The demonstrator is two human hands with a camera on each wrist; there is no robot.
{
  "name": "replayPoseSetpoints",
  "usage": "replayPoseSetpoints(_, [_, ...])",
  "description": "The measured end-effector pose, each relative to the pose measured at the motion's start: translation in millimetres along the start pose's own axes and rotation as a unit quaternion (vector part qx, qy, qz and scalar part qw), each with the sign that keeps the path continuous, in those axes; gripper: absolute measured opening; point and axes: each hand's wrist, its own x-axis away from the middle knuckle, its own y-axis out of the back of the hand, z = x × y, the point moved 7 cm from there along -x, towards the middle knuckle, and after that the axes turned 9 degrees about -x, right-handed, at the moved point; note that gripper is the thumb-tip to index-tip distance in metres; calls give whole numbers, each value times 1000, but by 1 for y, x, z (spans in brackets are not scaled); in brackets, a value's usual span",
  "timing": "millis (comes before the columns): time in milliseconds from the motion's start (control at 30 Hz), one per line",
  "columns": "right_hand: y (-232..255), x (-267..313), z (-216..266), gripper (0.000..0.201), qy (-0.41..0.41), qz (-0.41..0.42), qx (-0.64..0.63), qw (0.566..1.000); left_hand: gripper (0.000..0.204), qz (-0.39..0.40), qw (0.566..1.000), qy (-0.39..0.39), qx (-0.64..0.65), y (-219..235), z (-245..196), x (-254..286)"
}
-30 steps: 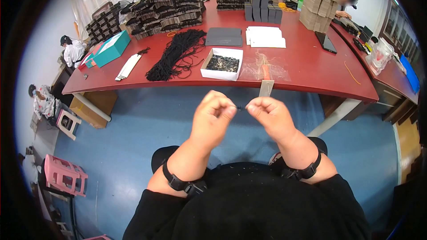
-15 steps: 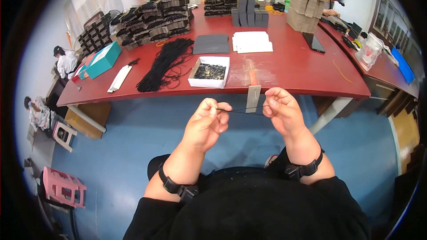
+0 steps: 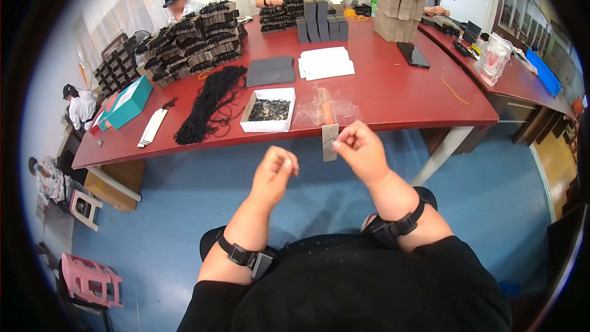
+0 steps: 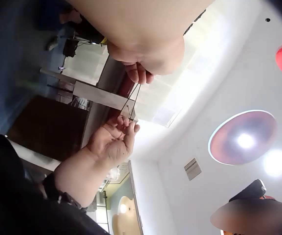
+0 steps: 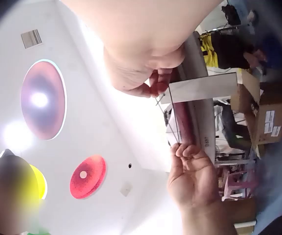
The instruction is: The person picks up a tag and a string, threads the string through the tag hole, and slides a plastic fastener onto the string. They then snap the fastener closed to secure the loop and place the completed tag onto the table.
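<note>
A thin black cord (image 4: 135,95) runs as a narrow loop between both hands. My left hand (image 3: 276,174) pinches one end with curled fingers, below the white box's front edge. My right hand (image 3: 362,152) pinches the other end, its fingertips right beside a flat grey strip (image 3: 330,149) that juts from the table edge. In the left wrist view, a small dark piece (image 4: 131,119) shows on the cord at the right fingertips. In the right wrist view, the cord crosses close by the strip's end.
On the red table (image 3: 405,101) stand a white box (image 3: 282,126) of small dark parts, a bundle of black cords (image 3: 208,106), grey cards (image 3: 270,72), white cards (image 3: 326,63) and a phone (image 3: 413,55). Tall stacks (image 3: 190,43) line the back, where other people sit.
Close together at first, my hands have drawn apart with the cord stretched between them. The right hand has come beside the strip. The head view has shifted, moving the table leftward.
</note>
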Motion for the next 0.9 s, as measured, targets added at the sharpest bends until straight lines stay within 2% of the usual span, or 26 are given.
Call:
replayPoseSetpoints(33, [-4, 7, 8, 12, 53, 1, 65, 996, 5, 70, 996, 38, -36, -3, 11, 8])
replayPoseSetpoints(100, [3, 24, -8, 13, 65, -41, 69, 995, 4, 95, 991, 66, -60, -1, 21, 21])
replayPoseSetpoints(133, [9, 27, -22, 13, 50, -73, -19, 996, 5, 87, 993, 73, -27, 2, 16, 24])
replayPoseSetpoints(167, [11, 27, -33, 13, 50, -73, -19, 996, 5, 87, 993, 73, -27, 5, 10, 24])
replayPoseSetpoints(233, [22, 27, -60, 23, -80, -192, -126, 970, 8, 101, 991, 70, -43, 8, -3, 27])
replayPoseSetpoints(267, [13, 16, -61, 34, -77, -92, -19, 993, 8, 112, 990, 78, -34, 9, -4, 28])
replayPoseSetpoints(300, [11, 12, -55, 34, -76, -91, -20, 993, 8, 111, 990, 77, -36, 9, -7, 28])
replayPoseSetpoints(367, [-24, 10, -45, 26, -196, 65, -160, 965, 8, 148, 983, 107, -19, 4, -12, 31])
replayPoseSetpoints(400, [-24, 14, -45, 21, -246, 60, -157, 955, 8, 149, 983, 106, -22, 4, -17, 32])
replayPoseSetpoints(433, [-26, 19, -38, 21, -244, 60, -158, 955, 7, 157, 981, 115, 0, 1, -21, 35])
replayPoseSetpoints(467, [-22, 21, -15, 19, -86, 61, 40, 994, 5, 163, 979, 124, 23, -2, -24, 37])
replayPoseSetpoints(500, [-25, 29, 7, 18, 77, 58, 234, 967, 5, 162, 979, 122, 23, -2, -26, 36])
replayPoseSetpoints(533, [-32, 37, 5, 18, 170, 110, 290, 936, 6, 174, 981, 85, 9, -5, -31, 37])
replayPoseSetpoints(567, [-30, 40, 1, 18, 167, 114, 289, 936, 6, 186, 981, 49, -4, -8, -37, 39])
replayPoseSetpoints(600, [-43, 42, -4, 20, 119, 209, 294, 925, 6, 183, 982, 52, -2, -11, -40, 39])
replayPoseSetpoints(633, [-54, 47, -12, 23, 70, 300, 295, 904, 7, 202, 976, 45, -60, -17, -44, 37])
replayPoseSetpoints(667, [-56, 54, -18, 30, 142, 370, 286, 873, 8, 222, 967, 35, -119, -20, -47, 37])
replayPoseSetpoints(700, [-59, 53, -18, 30, 144, 369, 286, 872, 8, 222, 967, 34, -121, -18, -43, 38])
replayPoseSetpoints(733, [-49, 40, -16, 33, 35, 275, 46, 960, 8, 213, 973, 52, -70, -15, -34, 40])
replayPoseSetpoints(767, [-38, 33, -23, 37, -79, 156, -200, 964, 8, 204, 976, 73, -19, -14, -27, 42])
replayPoseSetpoints(800, [-29, 27, -17, 43, -102, 74, -255, 959, 8, 204, 976, 75, -17, -14, -24, 42])
replayPoseSetpoints(833, [-23, 23, -23, 28, -166, 17, -253, 953, 8, 198, 977, 83, 0, -14, -23, 42])
replayPoseSetpoints(900, [-19, 21, -22, 16, -185, 10, -228, 956, 8, 193, 977, 89, 14, -14, -21, 41])
